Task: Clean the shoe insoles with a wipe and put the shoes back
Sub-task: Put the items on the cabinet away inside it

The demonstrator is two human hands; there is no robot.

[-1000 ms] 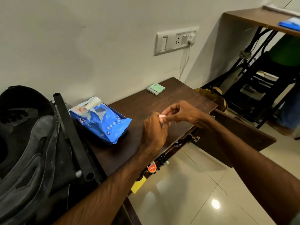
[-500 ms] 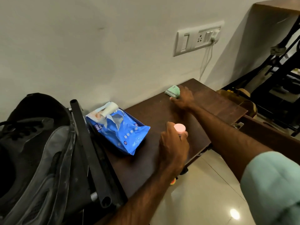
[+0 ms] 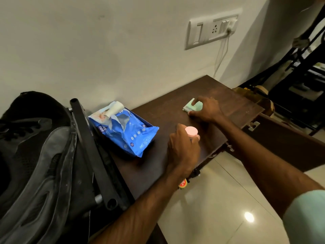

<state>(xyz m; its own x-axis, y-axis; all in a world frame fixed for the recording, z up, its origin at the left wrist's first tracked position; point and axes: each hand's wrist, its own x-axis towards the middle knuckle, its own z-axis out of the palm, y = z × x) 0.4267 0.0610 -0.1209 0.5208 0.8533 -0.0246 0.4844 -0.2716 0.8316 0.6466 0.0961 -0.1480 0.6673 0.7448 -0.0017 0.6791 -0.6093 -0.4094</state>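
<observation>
Pink-capped item [image 3: 191, 131] clenched in left hand [image 3: 182, 150] grip | right hand [image 3: 204, 110] has left it for 1 o'clock, grip pinching green packet [image 3: 190, 107] on tabletop [image 3: 232, 97] | blue wipe pack [image 3: 126, 136] at 9 o'clock, untouched | black shoe [image 3: 35, 155] at 8 o'clock | wiping likely not begun

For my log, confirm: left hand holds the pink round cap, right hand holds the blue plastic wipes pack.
No. Head view: the right hand holds the pale green packet, not the blue plastic wipes pack. The left hand holds the pink round cap.
</observation>
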